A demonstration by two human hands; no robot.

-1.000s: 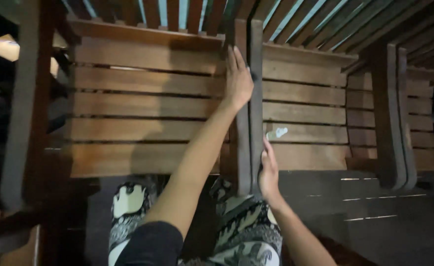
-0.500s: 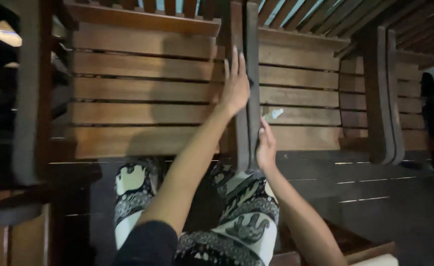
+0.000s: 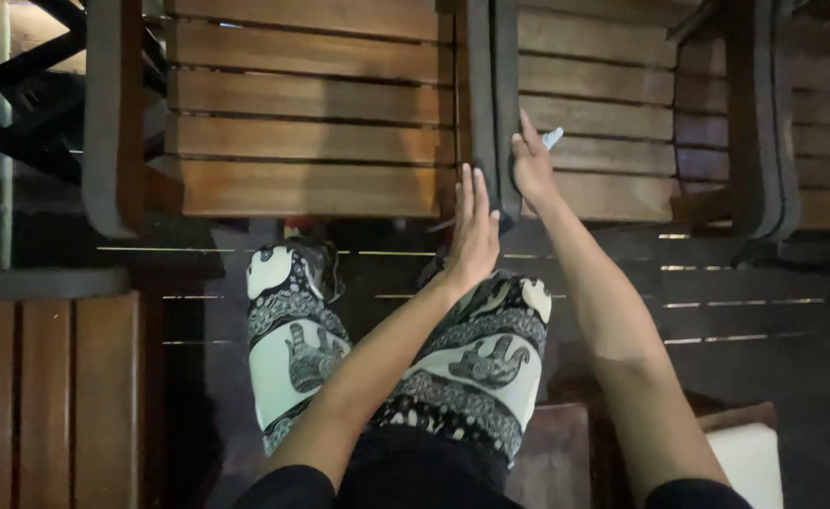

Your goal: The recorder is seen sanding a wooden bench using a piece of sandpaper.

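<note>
Two slatted wooden chairs stand side by side in front of me, the left chair seat (image 3: 307, 141) and the right chair seat (image 3: 603, 104). Their dark armrests (image 3: 483, 85) meet between them. My left hand (image 3: 474, 226) lies flat, fingers stretched, against the near end of these armrests and holds nothing. My right hand (image 3: 531, 165) rests on the right side of the same armrests, with a small white object (image 3: 552, 139) sticking out between its fingers. My legs in black-and-white elephant-print trousers (image 3: 415, 358) fill the lower middle.
Another dark armrest (image 3: 112, 113) borders the left chair, and one more (image 3: 754, 113) stands at the right. A wooden slatted surface (image 3: 48, 396) is at my lower left. A white cushion corner (image 3: 749, 462) shows at the lower right. The floor is dark decking (image 3: 745, 311).
My left hand has slid down the armrests from higher up to their near end. My right hand stayed by the armrest with the white object. The view has tilted down toward my legs.
</note>
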